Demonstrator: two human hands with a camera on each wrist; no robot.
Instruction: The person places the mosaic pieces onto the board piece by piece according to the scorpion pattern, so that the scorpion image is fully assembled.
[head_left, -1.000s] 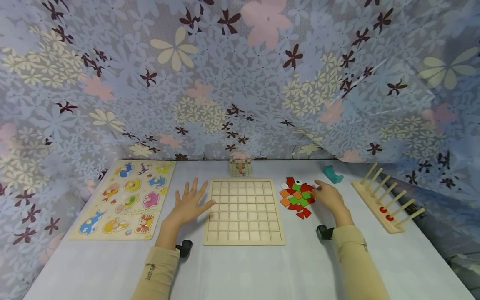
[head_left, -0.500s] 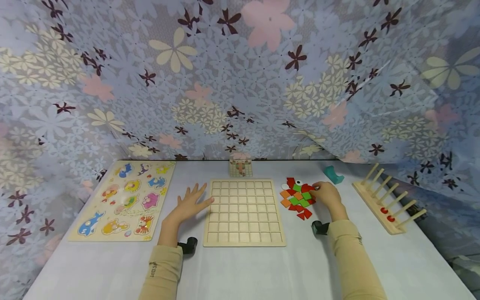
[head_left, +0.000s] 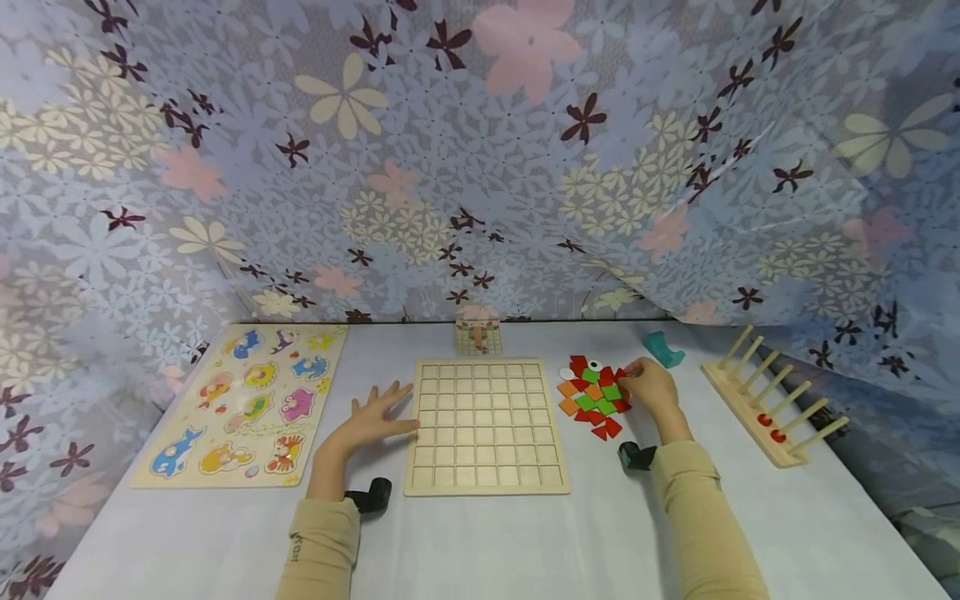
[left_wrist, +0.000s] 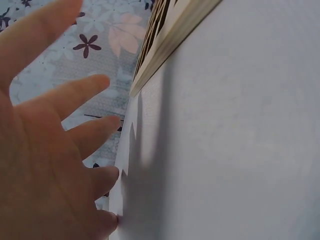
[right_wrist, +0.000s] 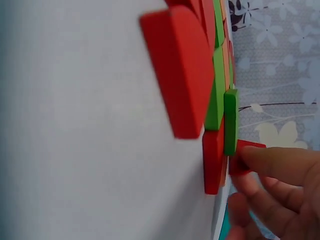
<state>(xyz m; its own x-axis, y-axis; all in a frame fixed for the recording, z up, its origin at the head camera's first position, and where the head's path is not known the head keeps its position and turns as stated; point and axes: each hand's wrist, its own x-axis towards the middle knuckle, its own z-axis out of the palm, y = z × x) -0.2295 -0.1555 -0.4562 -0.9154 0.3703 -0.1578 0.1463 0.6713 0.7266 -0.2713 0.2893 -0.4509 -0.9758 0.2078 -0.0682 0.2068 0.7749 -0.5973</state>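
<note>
As I look down through the head view, red piece (head_left: 620, 373): one, at the right edge of the heap, at the fingertips of the right hand (head_left: 651, 390); mostly covered.
Coloured pieces (head_left: 594, 392): red, green and orange, heaped to the left of the right hand.
Grid board (head_left: 483, 438): one, wooden, lying flat beyond the heap, so leftward from the pinching fingers; the heap lies between board and hand.
Nearer hand: to the heap, the right; to the board's left edge, the left hand (head_left: 369, 423), its fingers spread, its thumb tip at the rim; whether they touch I cannot tell.
Teal block (head_left: 663, 350): one, just beyond the right hand.
Left wrist view, palm: one, empty, fingers spread above the white tabletop (left_wrist: 240, 140); board edge just ahead.
Right wrist view, grip: I see thumb and finger pinch the red piece, a green piece (right_wrist: 231, 122) just beside it.
Long axis of held piece: not readable, as the fingers hide much of its outline; whether it is clear of the table I cannot tell.
Red block, rounded side (right_wrist: 180, 75): one, in the foreground, apart from the fingers.
</note>
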